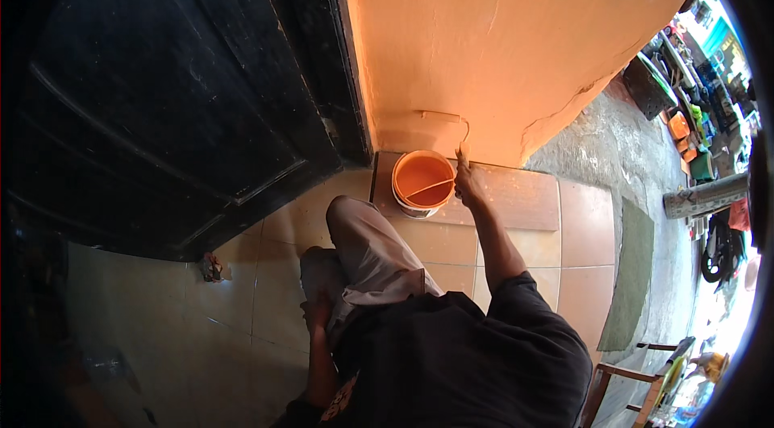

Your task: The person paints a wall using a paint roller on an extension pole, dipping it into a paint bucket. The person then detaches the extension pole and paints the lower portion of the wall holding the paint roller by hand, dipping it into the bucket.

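Note:
My right hand point(466, 181) grips the handle of a paint roller point(440, 116), whose sleeve lies against the lower part of an orange wall point(447, 35). Just left of that hand stands a paint bucket point(416, 210) with orange paint point(420, 174) inside and orange smears on its rim. A thin pale strip point(430, 187) crosses the bucket's mouth; I cannot tell whether it is the bail handle or a stick. The bucket rests on a brown board point(514, 201) along the wall's foot. My left hand point(317, 310) rests against my bent leg, its fingers dim and partly hidden.
A black panelled door point(199, 83) stands left of the wall. On the tiled floor point(284, 295) lies a small crumpled clump point(211, 268). To the right are a grey-green mat point(632, 277), a wooden frame point(629, 372), a thick rolled cylinder point(704, 195) and a dark bin point(648, 86).

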The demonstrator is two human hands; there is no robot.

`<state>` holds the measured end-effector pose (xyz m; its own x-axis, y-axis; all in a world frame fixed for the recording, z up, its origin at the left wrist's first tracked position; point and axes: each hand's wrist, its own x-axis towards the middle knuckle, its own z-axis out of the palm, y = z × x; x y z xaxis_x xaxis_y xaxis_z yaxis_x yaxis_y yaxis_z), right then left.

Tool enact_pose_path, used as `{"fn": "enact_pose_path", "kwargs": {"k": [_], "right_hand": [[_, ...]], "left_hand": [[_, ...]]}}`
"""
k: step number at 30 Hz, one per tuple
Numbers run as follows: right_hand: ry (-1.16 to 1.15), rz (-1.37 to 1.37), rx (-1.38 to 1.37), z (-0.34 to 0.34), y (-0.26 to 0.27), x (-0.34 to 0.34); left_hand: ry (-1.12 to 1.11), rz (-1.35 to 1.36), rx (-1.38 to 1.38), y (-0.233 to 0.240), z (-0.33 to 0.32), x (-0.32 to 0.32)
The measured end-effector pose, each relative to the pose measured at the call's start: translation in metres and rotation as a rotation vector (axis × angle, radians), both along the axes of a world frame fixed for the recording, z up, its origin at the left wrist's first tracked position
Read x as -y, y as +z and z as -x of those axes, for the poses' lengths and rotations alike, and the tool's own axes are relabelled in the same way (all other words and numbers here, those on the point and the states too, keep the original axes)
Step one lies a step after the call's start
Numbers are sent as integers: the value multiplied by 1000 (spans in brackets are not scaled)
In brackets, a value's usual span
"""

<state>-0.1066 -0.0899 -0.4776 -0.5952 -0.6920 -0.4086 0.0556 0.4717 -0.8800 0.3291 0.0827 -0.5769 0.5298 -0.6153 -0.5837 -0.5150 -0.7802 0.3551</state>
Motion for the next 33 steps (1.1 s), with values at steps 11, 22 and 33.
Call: {"fn": "enact_pose_path", "kwargs": {"k": [11, 22, 33], "right_hand": [[586, 72, -357, 150, -162, 90], [-16, 182, 313, -12, 39, 6], [-26, 586, 97, -68, 150, -2]], "left_hand": [[-54, 5, -23, 8, 25, 17], [63, -52, 28, 3, 11, 7], [18, -73, 9, 15, 12, 3]]}}
